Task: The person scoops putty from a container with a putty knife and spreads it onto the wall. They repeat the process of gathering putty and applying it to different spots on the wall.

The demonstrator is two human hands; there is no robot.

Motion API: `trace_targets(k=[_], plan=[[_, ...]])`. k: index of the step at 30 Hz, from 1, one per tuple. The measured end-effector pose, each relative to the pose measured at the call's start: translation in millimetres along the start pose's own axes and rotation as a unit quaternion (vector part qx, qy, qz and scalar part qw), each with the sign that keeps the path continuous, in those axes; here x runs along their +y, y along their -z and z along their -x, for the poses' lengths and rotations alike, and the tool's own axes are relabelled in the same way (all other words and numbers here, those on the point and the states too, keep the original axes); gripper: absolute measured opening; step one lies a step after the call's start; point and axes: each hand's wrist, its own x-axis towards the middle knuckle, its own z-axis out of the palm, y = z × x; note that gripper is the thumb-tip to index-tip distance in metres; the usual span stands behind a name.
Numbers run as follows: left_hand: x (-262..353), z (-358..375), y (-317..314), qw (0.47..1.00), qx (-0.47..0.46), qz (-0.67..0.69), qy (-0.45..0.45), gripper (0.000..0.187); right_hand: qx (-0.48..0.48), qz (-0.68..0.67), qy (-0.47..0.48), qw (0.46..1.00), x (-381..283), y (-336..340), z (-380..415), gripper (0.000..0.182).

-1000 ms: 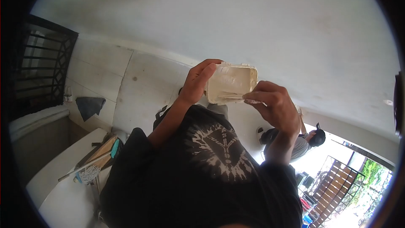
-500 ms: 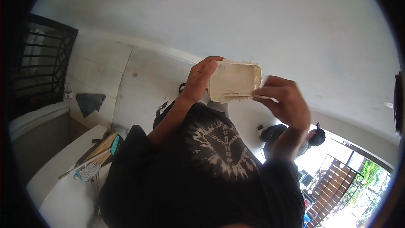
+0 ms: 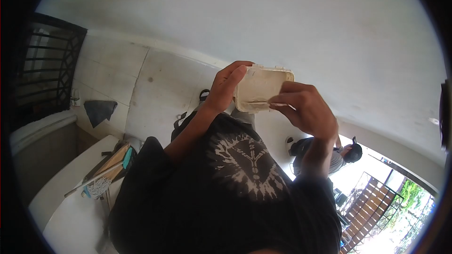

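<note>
Overhead, the left hand (image 3: 225, 88) is gripping a cream-smeared tub (image 3: 260, 89) by its left side, fingers curled over the rim and thumb underneath, holding it up against the pale ceiling (image 3: 263, 19). The right hand (image 3: 306, 110) is pinching a thin flat tool (image 3: 278, 105) with fingers closed on it; its tip is lying at the tub's lower right edge, but the right hand is covering most of it, so what kind of tool it is stays hard to tell. The tub's right corner is hiding behind those fingers. Below, a dark printed shirt (image 3: 235, 183) is filling the frame's bottom. Another person (image 3: 336, 155) is showing partly behind the right forearm, mostly cut off. At the left, a broom (image 3: 101, 183) is lying on a white ledge (image 3: 61, 193).
</note>
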Motion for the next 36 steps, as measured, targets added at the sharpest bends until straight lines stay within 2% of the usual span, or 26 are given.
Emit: trace_targets(k=[2,4,8,11,12,13,15,18,21,26,30,33,36], plan=[[-1,-2,-2,1.000,0.000,0.015,0.002,0.036,-0.021,0.019,-0.014,0.999,-1,3,1,0.017],[-1,0,1,1.000,0.004,-0.007,-0.001,0.037,0.056,-0.042,-0.028,0.997,-11,12,10,0.016],[0,0,0,1.000,-0.004,0.003,0.001,0.037,-0.008,-0.008,-0.025,1.000,-7,-2,-4,0.013],[-2,2,1,1.000,0.002,0.000,-0.006,0.037,0.035,-0.029,-0.038,0.998,-16,16,10,0.016],[-1,2,0,1.000,0.007,0.005,-0.005,0.037,0.052,-0.044,0.013,0.998,-14,8,7,0.016],[0,2,-1,1.000,0.010,0.011,-0.005,0.037,0.000,-0.011,0.014,1.000,-14,2,-1,0.015],[-1,1,-1,1.000,0.002,0.004,-0.004,0.037,-0.014,0.002,-0.010,1.000,-5,-4,-5,0.014],[-1,3,1,1.000,0.006,-0.009,-0.009,0.036,0.032,-0.013,-0.052,0.998,-19,23,12,0.010],[-1,3,0,1.000,0.001,-0.009,-0.007,0.036,-0.016,-0.007,-0.043,0.999,-6,0,3,0.012],[-4,6,3,1.000,0.002,0.001,-0.005,0.036,0.029,-0.022,-0.066,0.997,-19,25,20,0.011],[-6,4,-1,1.000,-0.002,0.010,-0.003,0.037,0.014,0.028,-0.027,0.999,1,-1,10,0.014],[-8,5,2,1.000,0.003,0.007,-0.001,0.037,0.044,0.006,-0.056,0.997,-20,24,24,0.011],[-7,4,1,1.000,-0.006,0.024,0.012,0.038,0.026,0.025,-0.046,0.998,-11,-4,11,0.011]])
